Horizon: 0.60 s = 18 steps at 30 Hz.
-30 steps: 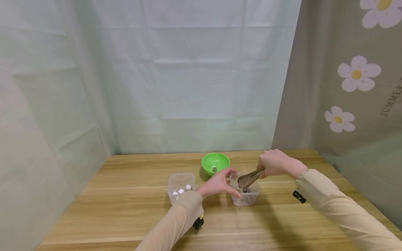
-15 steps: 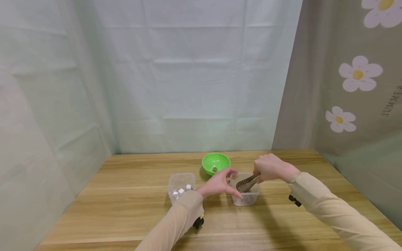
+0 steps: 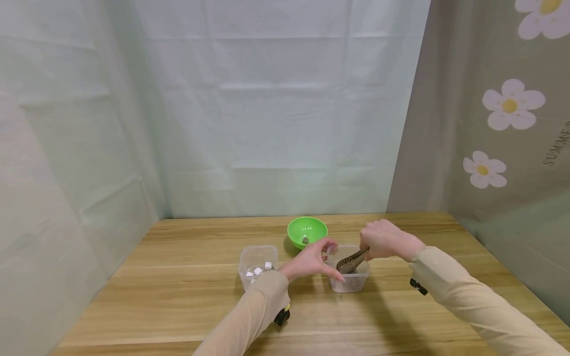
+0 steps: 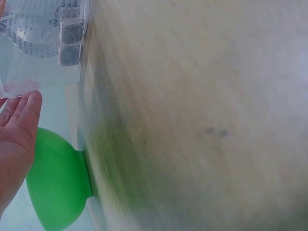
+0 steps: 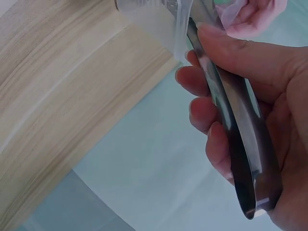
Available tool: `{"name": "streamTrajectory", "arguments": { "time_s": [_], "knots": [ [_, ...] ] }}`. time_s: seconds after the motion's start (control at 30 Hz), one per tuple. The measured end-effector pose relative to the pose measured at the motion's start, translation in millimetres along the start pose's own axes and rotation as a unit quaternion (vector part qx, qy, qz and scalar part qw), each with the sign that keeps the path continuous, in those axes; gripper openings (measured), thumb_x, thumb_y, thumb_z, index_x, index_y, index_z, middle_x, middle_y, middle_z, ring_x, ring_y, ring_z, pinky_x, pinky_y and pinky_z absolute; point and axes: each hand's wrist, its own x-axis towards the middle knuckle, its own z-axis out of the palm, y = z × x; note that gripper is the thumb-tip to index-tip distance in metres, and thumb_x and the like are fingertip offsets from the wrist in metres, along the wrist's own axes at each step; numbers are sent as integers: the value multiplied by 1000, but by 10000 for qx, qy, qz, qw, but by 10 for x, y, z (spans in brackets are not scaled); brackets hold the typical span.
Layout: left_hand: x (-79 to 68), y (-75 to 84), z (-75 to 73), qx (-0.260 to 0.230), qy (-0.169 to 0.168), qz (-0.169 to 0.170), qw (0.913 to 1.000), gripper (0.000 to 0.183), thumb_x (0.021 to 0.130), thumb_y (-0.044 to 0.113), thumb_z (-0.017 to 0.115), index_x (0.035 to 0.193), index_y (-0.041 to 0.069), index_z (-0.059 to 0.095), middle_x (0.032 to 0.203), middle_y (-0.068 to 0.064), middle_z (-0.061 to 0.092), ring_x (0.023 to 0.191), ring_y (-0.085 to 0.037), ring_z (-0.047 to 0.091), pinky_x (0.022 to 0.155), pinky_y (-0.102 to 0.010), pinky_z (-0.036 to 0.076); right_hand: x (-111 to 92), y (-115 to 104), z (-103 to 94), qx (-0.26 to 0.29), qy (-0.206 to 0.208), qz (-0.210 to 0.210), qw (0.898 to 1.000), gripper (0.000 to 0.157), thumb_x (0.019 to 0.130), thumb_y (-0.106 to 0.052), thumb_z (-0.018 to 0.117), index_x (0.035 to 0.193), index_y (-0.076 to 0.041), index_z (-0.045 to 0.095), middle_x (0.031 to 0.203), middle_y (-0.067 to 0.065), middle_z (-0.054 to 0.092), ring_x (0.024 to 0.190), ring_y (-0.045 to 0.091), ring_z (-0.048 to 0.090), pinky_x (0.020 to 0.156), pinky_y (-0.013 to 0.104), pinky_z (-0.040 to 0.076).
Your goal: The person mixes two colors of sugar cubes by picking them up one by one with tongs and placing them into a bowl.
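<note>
My right hand [image 3: 385, 240] grips metal tongs [image 5: 248, 134] by the handle, fingers and thumb wrapped round both arms. The perforated heads of the tongs [image 3: 349, 265] point down inside a clear plastic container [image 3: 356, 284]. Grey stone-like cubes [image 4: 70, 31] lie against the container's bottom in the left wrist view. My left hand [image 3: 309, 262] holds this container at its left side, thumb at the near wall and fingers at the far one. In the head view the tong heads cover much of the inside, and I cannot tell whether a cube is between them.
A green bowl [image 3: 307, 226] with a grey cube [image 3: 305, 241] in it stands behind the left hand. Left of that hand is another clear container [image 3: 257, 251] holding several white cubes [image 3: 258, 271]. All stand on a wooden table [image 3: 187, 291] with curtains behind and beside it.
My right hand has moved left and slightly down, lowering the tongs deeper into the container. The tong heads have shifted within it. The left hand keeps its hold.
</note>
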Motion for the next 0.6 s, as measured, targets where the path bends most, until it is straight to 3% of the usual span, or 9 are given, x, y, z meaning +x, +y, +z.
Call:
{"name": "streamTrajectory", "arguments": {
  "time_s": [0.37,0.53,0.6],
  "knots": [
    [-4,-27,18,41,45,-31,10000,86,56,35,86,127,7,45,116,5,50,102,-11,48,85,-29,40,-150,111,-61,285,430,-19,9987,27,68,-18,74,53,-25,53,49,-17,39,47,5,30,41,24,28],
    [-8,-22,19,42,52,-11,10000,85,57,33,86,127,6,45,116,4,50,103,-13,48,86,-32,40,-248,166,-124,595,480,172,9969,7,71,-21,75,68,-20,69,62,-15,57,49,2,40,44,25,35],
    [-9,-20,19,27,33,-8,10000,86,58,32,86,128,5,44,117,4,50,104,-14,48,87,-32,40,-290,190,-147,754,477,336,9954,6,71,-22,76,76,-19,73,70,-12,62,53,2,46,46,26,38]
  ]
}}
